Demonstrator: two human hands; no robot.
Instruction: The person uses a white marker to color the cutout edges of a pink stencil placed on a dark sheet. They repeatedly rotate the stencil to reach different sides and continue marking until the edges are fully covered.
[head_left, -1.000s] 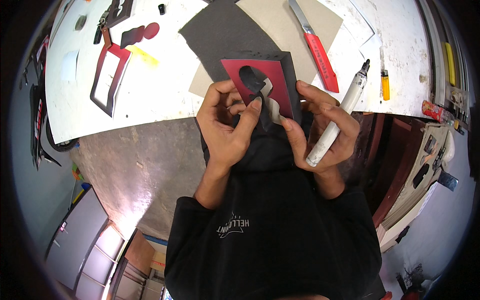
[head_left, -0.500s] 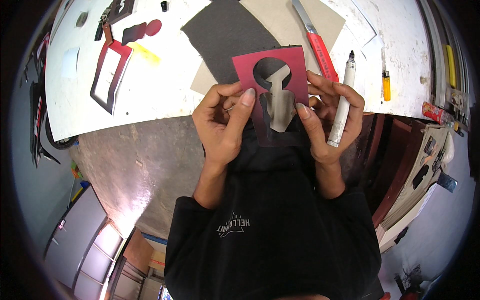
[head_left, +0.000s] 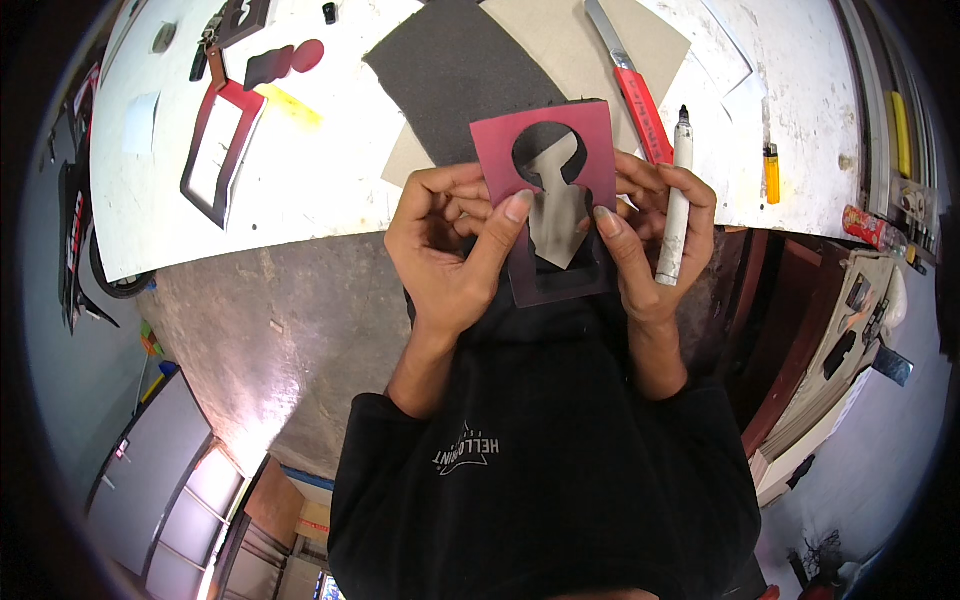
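Observation:
In front of my chest I hold a maroon card (head_left: 600, 150) that fades to a darker shade at its lower end. A keyhole-like opening, round above and wider below, is cut in it. A dark piece lies behind the card, and a greyish shape with a pointed lower end (head_left: 557, 220) shows through the opening. My left hand (head_left: 450, 235) pinches the left edge, thumb in front and fingers behind. At the right edge my right hand (head_left: 650, 240) grips likewise, while a white marker (head_left: 677, 215) with a bare black tip stands between its fingers.
On the white table (head_left: 330, 170) lie a dark grey sheet (head_left: 455, 80), beige board (head_left: 650, 35), a red-handled cutter knife (head_left: 640, 110) with its blade out and a yellow lighter (head_left: 771, 175). Farther left are a maroon frame (head_left: 200, 160) and maroon cut-outs (head_left: 270, 66).
The card has moved slightly down and to the right. My left thumb has slid over toward the opening. The marker now stands more upright in my right hand.

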